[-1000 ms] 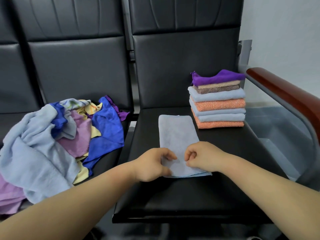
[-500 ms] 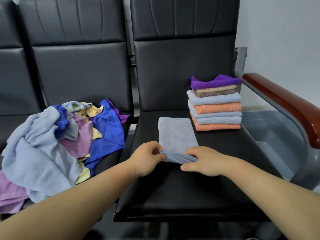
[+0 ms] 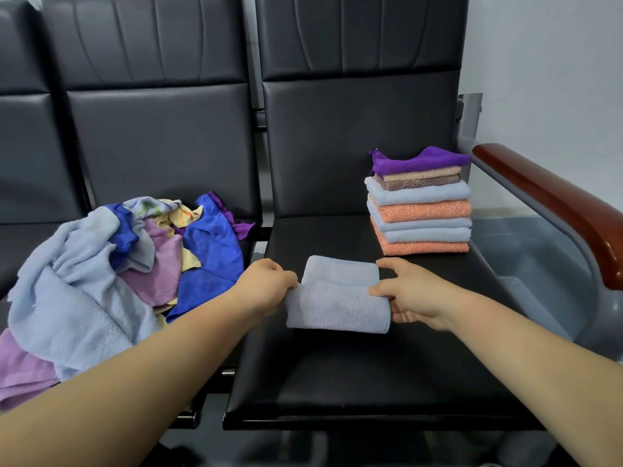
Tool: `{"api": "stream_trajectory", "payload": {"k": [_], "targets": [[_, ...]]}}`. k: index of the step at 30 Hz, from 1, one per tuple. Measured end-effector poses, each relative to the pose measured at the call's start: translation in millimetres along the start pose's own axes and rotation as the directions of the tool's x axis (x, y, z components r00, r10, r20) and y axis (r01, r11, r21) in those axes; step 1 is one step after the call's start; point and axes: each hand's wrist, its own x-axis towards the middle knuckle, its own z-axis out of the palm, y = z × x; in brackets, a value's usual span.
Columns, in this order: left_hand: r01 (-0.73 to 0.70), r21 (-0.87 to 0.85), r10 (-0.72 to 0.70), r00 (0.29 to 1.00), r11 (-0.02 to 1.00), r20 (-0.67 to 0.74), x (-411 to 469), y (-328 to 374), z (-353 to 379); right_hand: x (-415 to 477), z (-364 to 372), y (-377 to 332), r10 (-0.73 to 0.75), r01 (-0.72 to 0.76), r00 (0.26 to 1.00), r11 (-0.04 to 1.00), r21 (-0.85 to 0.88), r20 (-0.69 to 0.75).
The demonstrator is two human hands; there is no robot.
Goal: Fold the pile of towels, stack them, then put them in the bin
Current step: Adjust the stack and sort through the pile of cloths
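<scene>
While you worked the towel (image 3: 337,308) at centre frame, your left hand (image 3: 269,288) pinched its left end and your right hand (image 3: 413,294) pinched its right end, fingers curled on the cloth at both sides. It lay on the seat (image 3: 337,372) directly between the hands. Its long axis ran left to right across the frame, with the near half doubled over and a strip of the lower layer showing beyond it. The stack (image 3: 418,210) stood above and to the right, apart from the towel and nearer your right hand. The pile (image 3: 101,281) sat at left, beside your left forearm. The bin (image 3: 526,251) showed at the right edge, under the armrest (image 3: 553,203). I judge the fold was nearly done, so the next carry would run up and right, led by the right hand.
</scene>
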Motion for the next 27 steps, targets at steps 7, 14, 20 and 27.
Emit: {"api": "stream_trajectory", "payload": {"k": [7,14,20,27], "targets": [[-0.075,-0.048,0.070,0.993,0.996,-0.099,20,2,10,16,1,-1,-0.080,0.068,0.979,0.995,-0.071,-0.189],[-0.177,0.209,0.217,0.958,0.962,-0.186,50,6,30,51,3,1,-0.233,0.117,0.911,0.937,-0.330,-0.339],[-0.219,0.382,0.300,0.939,0.898,-0.167,81,-4,51,76,5,16,-0.248,0.055,0.891,0.889,-0.454,-0.379],[-0.205,0.607,0.360,0.922,0.767,-0.143,92,-18,65,82,5,15,-0.281,0.011,0.876,0.825,-0.565,-0.393]]}}
